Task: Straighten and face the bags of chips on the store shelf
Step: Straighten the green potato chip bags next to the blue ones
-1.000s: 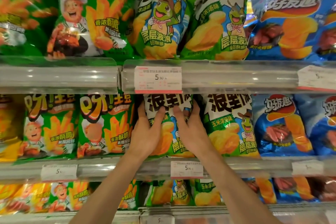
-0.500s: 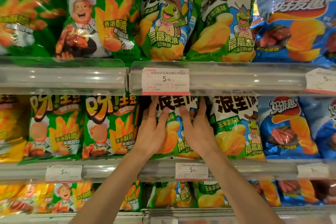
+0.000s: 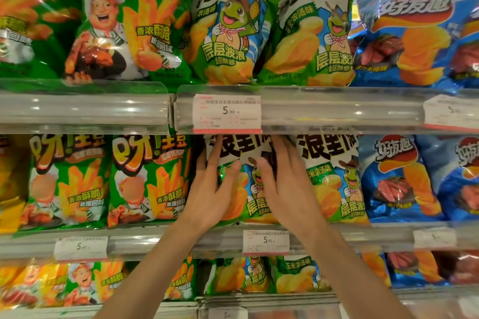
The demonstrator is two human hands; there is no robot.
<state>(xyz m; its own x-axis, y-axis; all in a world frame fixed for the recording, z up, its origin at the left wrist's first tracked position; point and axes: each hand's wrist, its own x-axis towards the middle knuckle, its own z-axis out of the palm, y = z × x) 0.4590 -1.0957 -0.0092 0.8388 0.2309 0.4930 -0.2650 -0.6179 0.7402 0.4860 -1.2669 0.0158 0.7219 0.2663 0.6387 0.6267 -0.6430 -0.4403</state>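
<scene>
Target is the green turtle-print chip bag (image 3: 246, 189), middle shelf, front row, standing upright behind the clear shelf rail (image 3: 363, 238), directly under the upper price tag (image 3: 226, 113). My left hand (image 3: 210, 194) lies flat on its left half, my right hand (image 3: 282, 189) on its right half. Fingers splayed and extended on both, palms pressing the face of the bag; nothing pinched or wrapped. Fingertips reach up to the top seam, just below the upper shelf lip. The mascot print shows in the gap between the hands.

Risks as I see them:
- Pushing flat with open palms could crush chips or shove the bag back instead of squaring it.
- No real grip, so the slick film may slide under my palms and twist the bag off-face.
- The matching bag just right (image 3: 334, 179) touches it; sideways pressure could tip that one.
- The green fries bag on the left (image 3: 150, 179) sits right beside my left hand; a thumb sweep could skew it.
- Whether more bags sit behind it: can't tell.
</scene>
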